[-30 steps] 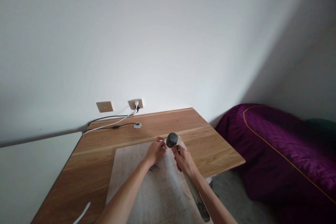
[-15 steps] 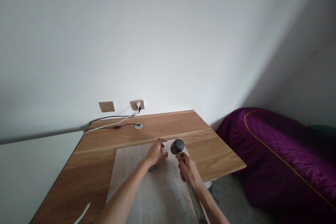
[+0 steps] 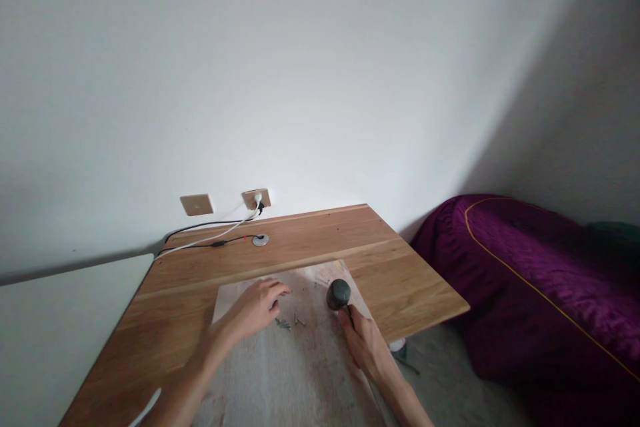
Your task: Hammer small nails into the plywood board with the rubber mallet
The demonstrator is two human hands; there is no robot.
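My right hand [image 3: 361,339] grips a rubber mallet [image 3: 339,295] close below its dark round head, over the right part of a pale wooden board [image 3: 295,373]. Most of the handle is hidden behind my hand and forearm. My left hand [image 3: 257,307] hovers above the board's left side, fingers loosely bent and apart, with nothing visible in them. Just right of it lies a small heap of screws or nails [image 3: 284,325], with a couple more metal fasteners [image 3: 299,321] beside it. Near the mallet head is another thin fastener [image 3: 323,282], too small to make out well.
The board rests on a wooden table [image 3: 410,280] against a white wall. Cables [image 3: 210,237] run from a wall socket [image 3: 256,199] across the table's back. A white panel [image 3: 65,333] stands at left, a purple-covered piece of furniture [image 3: 530,293] at right.
My left hand has moved left and towards me, away from the board's far part, and its fingers have opened. The mallet has come slightly lower, still in my right hand.
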